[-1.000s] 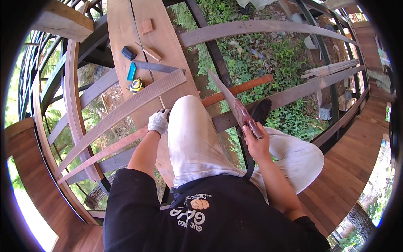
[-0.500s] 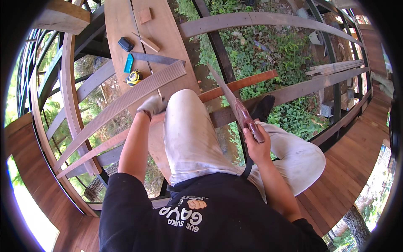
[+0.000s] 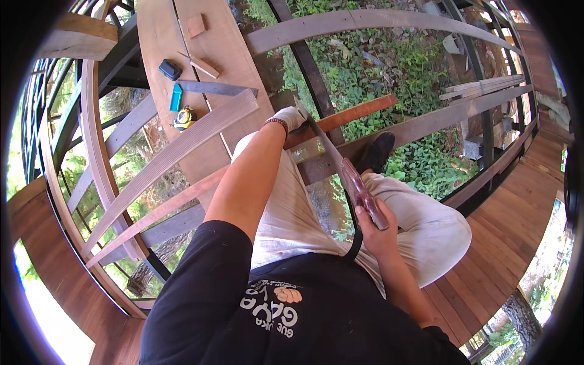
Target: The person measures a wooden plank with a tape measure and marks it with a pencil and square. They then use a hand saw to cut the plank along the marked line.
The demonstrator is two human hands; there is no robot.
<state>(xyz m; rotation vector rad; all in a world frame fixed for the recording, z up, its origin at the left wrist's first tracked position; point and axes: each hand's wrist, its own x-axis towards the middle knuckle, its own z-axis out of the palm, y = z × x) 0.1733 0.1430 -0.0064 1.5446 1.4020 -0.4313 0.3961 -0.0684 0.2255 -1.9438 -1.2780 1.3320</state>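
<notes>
My right hand (image 3: 377, 231) is wrapped round the glossy brown handle of a hand saw (image 3: 356, 184). The saw's narrow blade slants up and away to the left, across a reddish wooden strip (image 3: 359, 114). My left hand (image 3: 291, 118), in a light glove with dark fingers, grips that strip just left of the blade; its fingertips are partly hidden. The strip runs on under my left forearm and over my thigh toward the lower left. I cannot tell whether the saw's teeth have cut into it.
On the wide planks (image 3: 228, 55) lie a yellow tape measure (image 3: 184, 118), a teal tool (image 3: 176, 97), a dark case (image 3: 170, 69), a small wood block (image 3: 196, 26) and a thin stick (image 3: 204, 67). A grooved board (image 3: 182, 152) crosses at left. Dark beams (image 3: 420, 125) span open gaps above plants.
My left hand has moved right and away from me, from beside my left knee to the reddish strip by the blade. The saw has shifted only slightly in my right hand.
</notes>
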